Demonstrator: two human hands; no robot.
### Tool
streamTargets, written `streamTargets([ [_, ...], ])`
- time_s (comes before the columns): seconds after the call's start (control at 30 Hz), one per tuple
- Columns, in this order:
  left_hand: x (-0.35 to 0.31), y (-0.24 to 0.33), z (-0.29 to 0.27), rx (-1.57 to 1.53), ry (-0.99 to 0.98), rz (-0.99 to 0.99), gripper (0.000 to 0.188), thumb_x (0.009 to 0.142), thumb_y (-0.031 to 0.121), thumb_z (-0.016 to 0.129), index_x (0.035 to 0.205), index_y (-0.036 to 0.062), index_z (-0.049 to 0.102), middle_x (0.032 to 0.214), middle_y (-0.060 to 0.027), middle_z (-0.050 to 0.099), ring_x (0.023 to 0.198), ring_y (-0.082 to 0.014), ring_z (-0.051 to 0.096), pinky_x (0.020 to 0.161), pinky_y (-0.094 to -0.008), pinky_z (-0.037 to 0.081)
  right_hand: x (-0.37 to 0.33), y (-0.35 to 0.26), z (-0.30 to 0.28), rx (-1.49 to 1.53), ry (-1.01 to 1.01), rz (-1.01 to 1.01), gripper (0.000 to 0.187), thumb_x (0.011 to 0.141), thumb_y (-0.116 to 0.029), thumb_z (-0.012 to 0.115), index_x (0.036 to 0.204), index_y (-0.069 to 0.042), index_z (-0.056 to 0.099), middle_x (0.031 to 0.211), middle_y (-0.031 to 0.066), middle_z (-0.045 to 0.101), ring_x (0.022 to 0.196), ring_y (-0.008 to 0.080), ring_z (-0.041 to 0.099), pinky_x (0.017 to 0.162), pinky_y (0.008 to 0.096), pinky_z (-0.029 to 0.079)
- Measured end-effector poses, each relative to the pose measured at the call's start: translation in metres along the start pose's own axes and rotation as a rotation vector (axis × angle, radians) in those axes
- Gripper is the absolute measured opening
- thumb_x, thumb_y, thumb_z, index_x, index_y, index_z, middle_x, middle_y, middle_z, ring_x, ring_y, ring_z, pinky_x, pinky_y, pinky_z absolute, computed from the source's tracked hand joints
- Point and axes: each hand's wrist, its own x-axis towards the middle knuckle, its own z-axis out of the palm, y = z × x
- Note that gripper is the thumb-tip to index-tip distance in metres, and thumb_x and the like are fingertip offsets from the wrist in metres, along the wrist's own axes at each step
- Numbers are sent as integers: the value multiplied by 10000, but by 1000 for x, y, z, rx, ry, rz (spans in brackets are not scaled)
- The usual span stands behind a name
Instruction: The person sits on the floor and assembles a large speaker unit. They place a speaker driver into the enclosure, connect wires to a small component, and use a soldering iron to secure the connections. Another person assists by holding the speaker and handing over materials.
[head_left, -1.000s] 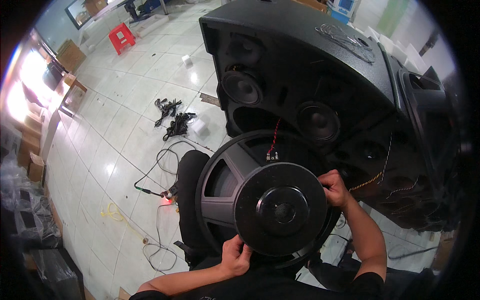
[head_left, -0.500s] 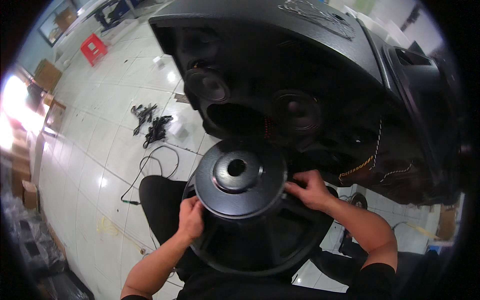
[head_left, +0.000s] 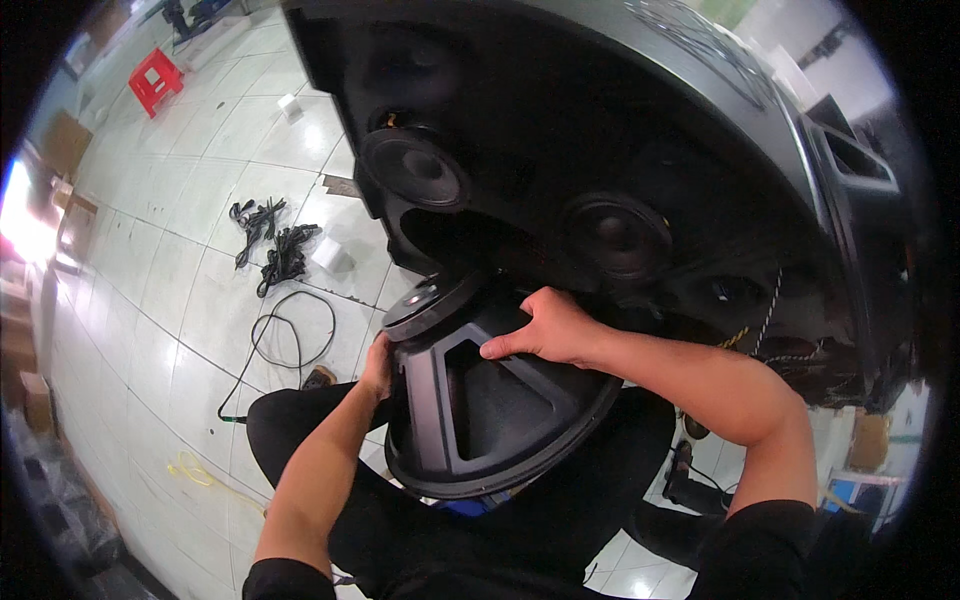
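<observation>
Far out to the left of my left hand [head_left: 378, 365], a patch of daylight-like glare [head_left: 28, 220] burns to white, blue-fringed at the rim. The pale floor [head_left: 180, 270] on that side is bright, with shiny reflections. Beyond my right hand [head_left: 555, 325], the black cabinet [head_left: 500, 90] sinks into shadow, its detail murky. Between my hands the speaker driver [head_left: 425, 410] catches soft grey light. Farthest from them, edges bow, blur and darken to black corners.
</observation>
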Motion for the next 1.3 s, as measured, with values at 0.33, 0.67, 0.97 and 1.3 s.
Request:
streamTargets([
  [0.33, 149, -63, -94, 214, -106, -169, 445, 897, 390, 482, 1136, 39, 613, 1151, -102, 624, 966, -197, 587, 839, -304, 448, 119, -12, 41, 160, -88, 377, 845, 647, -384, 898, 1132, 207, 538, 1082, 279, 646, 989, 304, 665, 855, 386, 533],
  [0.67, 114, -21, -57, 376, 7, -192, 693, 937, 581, 496, 1325, 14, 587, 1228, -150, 649, 1090, -235, 618, 995, -310, 422, 199, 35, 63, 384, 78, 512, 692, 716, -258, 878, 1171, 147, 550, 1121, 265, 647, 941, 327, 686, 792, 445, 566],
  [0.97, 107, 39, -59, 823, 186, 58, 695, 841, 614, 602, 1138, -6, 703, 1022, -171, 712, 996, -278, 655, 925, -358, 460, 243, 24, 53, 513, 74, 614, 447, 823, -258, 800, 1100, 60, 653, 1033, 194, 699, 867, 304, 707, 751, 461, 579],
  [1.3, 141, -23, -89, 458, 535, 260, 689, 946, 559, 491, 1320, -13, 578, 1330, -243, 576, 1321, -338, 466, 1116, -378, 301, 286, 82, 31, 866, -11, 662, 369, 892, -274, 726, 1150, -18, 661, 1152, 165, 673, 1015, 307, 664, 893, 448, 540],
])
